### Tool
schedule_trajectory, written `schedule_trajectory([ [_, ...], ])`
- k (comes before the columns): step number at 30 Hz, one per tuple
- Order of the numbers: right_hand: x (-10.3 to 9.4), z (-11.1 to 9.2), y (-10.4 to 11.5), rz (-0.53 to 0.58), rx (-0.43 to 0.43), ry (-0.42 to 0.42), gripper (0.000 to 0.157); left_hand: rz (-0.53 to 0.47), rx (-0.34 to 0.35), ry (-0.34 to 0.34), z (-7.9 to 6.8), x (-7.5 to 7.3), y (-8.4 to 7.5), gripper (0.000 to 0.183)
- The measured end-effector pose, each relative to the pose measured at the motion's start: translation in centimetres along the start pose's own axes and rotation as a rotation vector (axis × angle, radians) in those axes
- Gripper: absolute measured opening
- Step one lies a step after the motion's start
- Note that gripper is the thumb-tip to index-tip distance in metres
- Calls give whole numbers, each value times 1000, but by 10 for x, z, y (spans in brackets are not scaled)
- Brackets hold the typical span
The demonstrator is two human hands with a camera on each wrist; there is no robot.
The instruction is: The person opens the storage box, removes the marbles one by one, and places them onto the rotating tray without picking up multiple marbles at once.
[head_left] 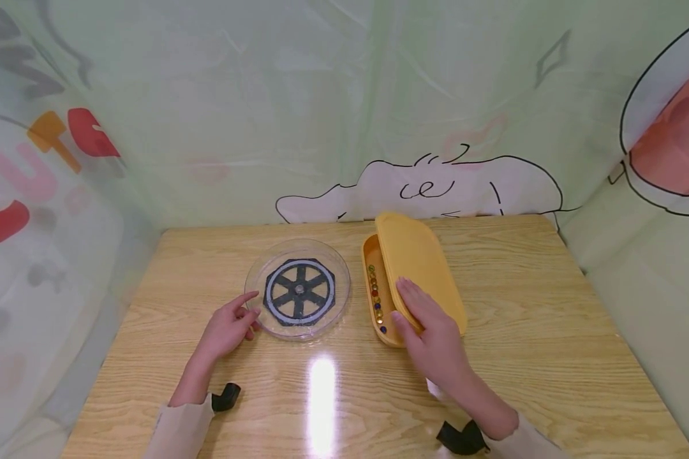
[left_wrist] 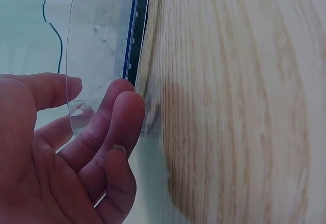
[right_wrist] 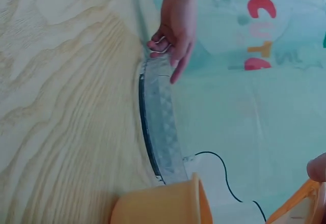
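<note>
In the head view, a clear round dish (head_left: pixel 340 274) lies at the left of the table, with a black wheel-like shape with several spokes (head_left: pixel 299 289) seen through it. My left hand (head_left: pixel 229 326) is at its near left edge, fingers loosely bent and touching the dish wall (left_wrist: pixel 97 30). To the right stands a shallow yellow box (head_left: pixel 392 340), where a row of small coloured beads (head_left: pixel 375 293) shows. Its yellow lid (head_left: pixel 419 255) is tilted over the box, covering the right part. My right hand (head_left: pixel 436 341) grips the lid's near left edge, thumb at the rim and fingers across the top.
Wooden table (head_left: pixel 551 331) carries both containers. A printed curtain (head_left: pixel 298 115) stands behind the table's back edge and along both sides. Black wrist straps (head_left: pixel 462 438) show at both cuffs. Light glares off the tabletop near the middle front.
</note>
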State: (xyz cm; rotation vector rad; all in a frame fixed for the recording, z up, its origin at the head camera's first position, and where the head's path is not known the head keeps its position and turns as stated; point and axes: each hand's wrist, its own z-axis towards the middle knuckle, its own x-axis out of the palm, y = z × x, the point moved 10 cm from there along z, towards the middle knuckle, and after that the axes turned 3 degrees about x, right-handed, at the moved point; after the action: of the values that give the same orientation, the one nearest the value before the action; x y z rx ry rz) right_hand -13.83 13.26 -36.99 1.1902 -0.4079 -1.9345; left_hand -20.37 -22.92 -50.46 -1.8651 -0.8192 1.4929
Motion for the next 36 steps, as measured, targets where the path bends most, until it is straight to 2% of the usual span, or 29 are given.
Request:
schedule_trajectory([
  [5,-14,1,-4,101,24,-49,55,1,3,2,0,0,0,47],
  [12,-30,3,-11,181,96,-91,55,-30,11,14,0,1,2,47],
  [22,-54,2,-34,329,290,-146,45,-94,35,49,1,5,6,47],
  [28,-77,-3,-55,406,432,-255,38,-146,41,55,0,6,1,47],
  [32,-92,-9,-73,583,544,-367,37,-171,42,58,1,7,3,47],
  [36,-100,-16,-92,953,584,-530,41,-190,49,60,1,7,4,47],
])
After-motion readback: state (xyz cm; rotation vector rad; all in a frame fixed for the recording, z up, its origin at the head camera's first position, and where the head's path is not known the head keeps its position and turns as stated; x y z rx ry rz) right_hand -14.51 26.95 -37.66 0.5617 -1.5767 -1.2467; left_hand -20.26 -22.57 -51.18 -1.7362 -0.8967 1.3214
